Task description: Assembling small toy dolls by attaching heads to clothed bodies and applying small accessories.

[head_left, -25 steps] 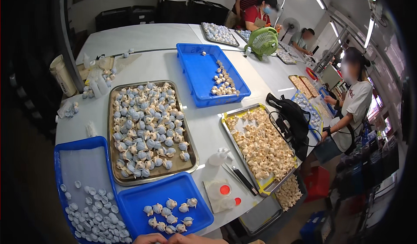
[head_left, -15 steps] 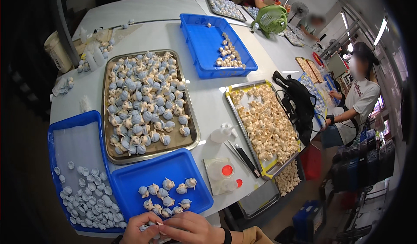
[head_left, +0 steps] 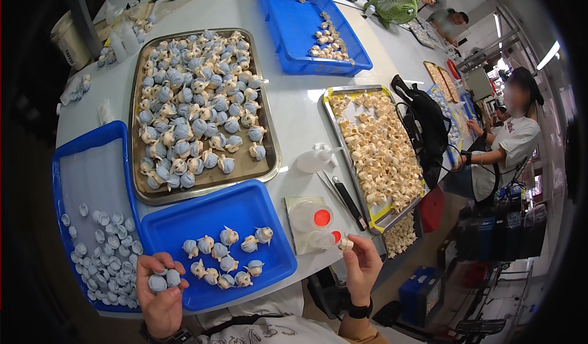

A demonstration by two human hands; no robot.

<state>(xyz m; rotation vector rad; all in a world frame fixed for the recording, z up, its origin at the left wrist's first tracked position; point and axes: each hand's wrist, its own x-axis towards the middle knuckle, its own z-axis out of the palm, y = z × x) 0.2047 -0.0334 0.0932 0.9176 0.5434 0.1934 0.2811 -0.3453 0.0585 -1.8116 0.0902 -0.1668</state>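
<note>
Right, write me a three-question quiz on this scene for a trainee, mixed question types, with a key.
1. True or false: the right hand pinches a small cream-coloured piece.
2. How many round pale-blue pieces show in the left hand?
3. Multiple choice: what lies in the leftmost blue tray?
a) cream shells
b) pale-blue cup-shaped pieces
c) blue-and-cream figures

Key:
1. True
2. Two
3. b
</note>
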